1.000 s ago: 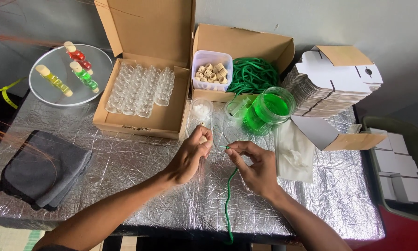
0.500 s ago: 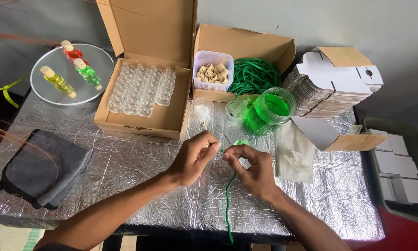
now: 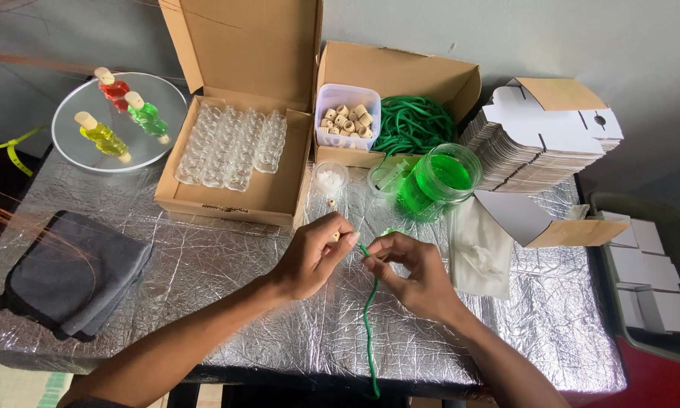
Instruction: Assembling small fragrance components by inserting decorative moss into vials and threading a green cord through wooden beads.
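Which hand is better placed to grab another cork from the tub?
Left, probably. The left hand lies closer to and more directly below the tub of corks. The right hand pinches the green cord, whose tail hangs over the table edge.

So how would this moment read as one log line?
left hand: pinches small cork | right hand: grips green cord | cord end at cork

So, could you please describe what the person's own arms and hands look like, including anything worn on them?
Both forearms are bare from the bottom edge of the picture to the wrists: no sleeves show. The left hand and right hand wear no gloves, and no rings, watch or bracelets can be seen. The fingers are bare too, with short nails. No markings show on either arm.
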